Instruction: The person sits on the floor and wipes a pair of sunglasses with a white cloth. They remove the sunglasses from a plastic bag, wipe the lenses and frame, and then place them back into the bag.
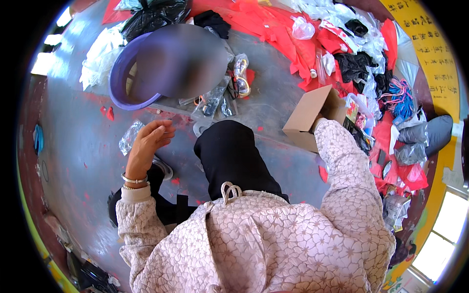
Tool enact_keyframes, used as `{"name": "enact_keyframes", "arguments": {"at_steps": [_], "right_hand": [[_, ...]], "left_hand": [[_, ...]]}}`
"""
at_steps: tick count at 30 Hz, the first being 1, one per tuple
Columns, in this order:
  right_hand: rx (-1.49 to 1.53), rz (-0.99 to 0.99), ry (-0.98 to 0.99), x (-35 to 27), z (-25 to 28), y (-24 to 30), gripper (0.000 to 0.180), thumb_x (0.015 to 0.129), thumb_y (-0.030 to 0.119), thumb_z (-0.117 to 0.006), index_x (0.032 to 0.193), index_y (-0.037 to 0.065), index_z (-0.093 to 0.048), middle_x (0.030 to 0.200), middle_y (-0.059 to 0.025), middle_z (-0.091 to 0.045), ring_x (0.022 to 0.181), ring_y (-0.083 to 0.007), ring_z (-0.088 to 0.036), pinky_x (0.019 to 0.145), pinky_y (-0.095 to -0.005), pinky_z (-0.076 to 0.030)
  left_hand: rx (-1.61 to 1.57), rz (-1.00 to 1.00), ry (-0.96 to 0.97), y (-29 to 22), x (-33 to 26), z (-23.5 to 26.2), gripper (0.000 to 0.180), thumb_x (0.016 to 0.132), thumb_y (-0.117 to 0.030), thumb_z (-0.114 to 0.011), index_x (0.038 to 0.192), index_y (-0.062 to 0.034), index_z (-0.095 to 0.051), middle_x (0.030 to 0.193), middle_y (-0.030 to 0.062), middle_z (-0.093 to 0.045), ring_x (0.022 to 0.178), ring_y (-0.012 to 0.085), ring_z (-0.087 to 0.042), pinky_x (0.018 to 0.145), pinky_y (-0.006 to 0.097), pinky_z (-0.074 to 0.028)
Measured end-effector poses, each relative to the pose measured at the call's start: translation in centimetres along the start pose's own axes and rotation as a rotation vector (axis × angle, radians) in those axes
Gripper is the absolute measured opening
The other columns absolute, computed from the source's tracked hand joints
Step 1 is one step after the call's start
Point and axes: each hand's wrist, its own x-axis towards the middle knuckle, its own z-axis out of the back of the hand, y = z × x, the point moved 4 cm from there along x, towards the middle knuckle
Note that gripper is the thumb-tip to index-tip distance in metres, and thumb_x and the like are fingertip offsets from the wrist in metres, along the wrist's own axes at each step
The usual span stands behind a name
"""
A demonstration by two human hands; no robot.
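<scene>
My left hand (149, 141) is raised over the grey floor on the left, with a bracelet at its wrist. Its fingers are loosely bent and apart from the thumb, holding nothing I can see. A crumpled clear plastic bag (130, 138) lies on the floor beside it. On the right, my right hand (318, 122) reaches into an open brown cardboard box (305, 112). The box walls hide its fingers and whatever they touch. Next to the box stands a light-coloured plastic basket (375, 111) with small coloured packets.
A purple basin (118, 83) is ahead on the left, partly covered by a blurred patch. Small bagged items, one a bagged coiled cord (241, 74), lie between it and my knee. Red sheeting (273, 29), plastic bags and a blue-and-pink rope bundle (401, 100) spread across the far right.
</scene>
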Motion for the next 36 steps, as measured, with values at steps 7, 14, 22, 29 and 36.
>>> {"name": "enact_keyframes", "arguments": {"at_steps": [7, 14, 22, 29, 36], "right_hand": [[-0.170, -0.274, -0.109, -1.3, 4.1, -1.0, 0.034, 0.085, 0.024, -0.049, 0.113, 0.009, -0.060, 0.115, -0.0157, -0.059, 0.103, -0.0329, -0.058, 0.085, -0.0390, -0.048], [-0.077, -0.158, -0.422, -11.6, 20.0, 11.1, 0.016, 0.070, 0.017, -0.059, 0.072, 0.005, -0.068, 0.071, -0.0168, -0.064, 0.068, -0.0313, -0.064, 0.063, -0.0415, -0.048], [-0.258, 0.395, -0.632, -0.9, 16.4, 33.2, 0.015, 0.077, 0.022, -0.056, 0.087, 0.013, -0.061, 0.074, -0.0121, -0.063, 0.071, -0.0319, -0.062, 0.063, -0.0440, -0.047], [-0.551, 0.742, -0.362, 9.2, 4.5, 39.9, 0.037, 0.082, 0.010, -0.045, 0.118, 0.019, -0.052, 0.072, -0.0114, -0.064, 0.066, -0.0278, -0.065, 0.054, -0.0400, -0.050], [-0.631, 0.693, -0.472, 10.9, 3.3, 38.2, 0.021, 0.082, 0.013, -0.046, 0.100, 0.012, -0.057, 0.069, -0.0102, -0.063, 0.064, -0.0248, -0.065, 0.053, -0.0378, -0.050]], "left_hand": [[-0.002, -0.045, 0.026, -0.3, -0.4, 0.0, 0.032, 0.091, -0.024, -0.046, 0.113, -0.0013, -0.055, 0.104, 0.0089, -0.061, 0.097, 0.0175, -0.057, 0.086, 0.030, -0.044], [-0.123, -0.160, 0.028, -1.3, -1.1, 2.1, 0.031, 0.091, -0.022, -0.045, 0.111, -0.0012, -0.055, 0.103, 0.0082, -0.061, 0.096, 0.0172, -0.057, 0.086, 0.030, -0.044], [-0.232, -0.214, -0.073, -3.0, -3.1, 3.3, 0.027, 0.091, -0.018, -0.046, 0.110, -0.0018, -0.056, 0.102, 0.0069, -0.061, 0.092, 0.0154, -0.059, 0.083, 0.028, -0.046], [-0.224, -0.198, -0.020, -3.0, -3.3, 3.3, 0.027, 0.091, -0.019, -0.047, 0.109, -0.0012, -0.056, 0.101, 0.0071, -0.061, 0.092, 0.0153, -0.058, 0.083, 0.028, -0.046], [-0.178, -0.203, -0.033, -3.6, -3.7, 3.0, 0.027, 0.091, -0.019, -0.047, 0.109, -0.0011, -0.056, 0.100, 0.0072, -0.062, 0.092, 0.0156, -0.058, 0.084, 0.028, -0.045]]}}
